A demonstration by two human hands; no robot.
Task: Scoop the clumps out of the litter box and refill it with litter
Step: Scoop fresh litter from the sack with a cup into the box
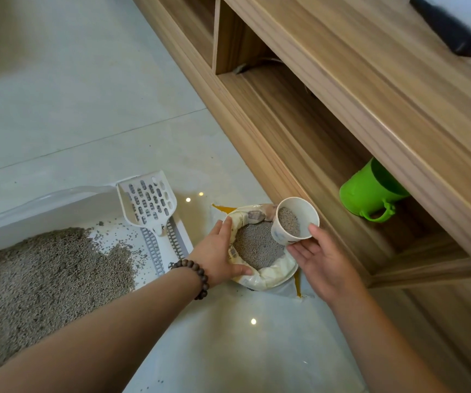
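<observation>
A white litter box (pixel 44 199) sits on the floor at the left, with grey-brown litter (pixel 38 273) heaped in it. A white slotted scoop (pixel 149 201) stands propped at the box's right corner. An open bag of grey litter (pixel 258 251) with its top rolled down stands on the floor beside the box. My left hand (pixel 218 251), with a bead bracelet at the wrist, grips the bag's rolled left rim. My right hand (pixel 321 258) holds a white paper cup (pixel 295 221) partly filled with litter, tilted above the bag's right edge.
A long wooden cabinet (pixel 356 114) with open shelves runs diagonally on the right. A green plastic jug (pixel 370 194) lies in its lower shelf. A black object (pixel 445 26) rests on the cabinet top. Pale tiled floor (pixel 86 95) stretches behind the box.
</observation>
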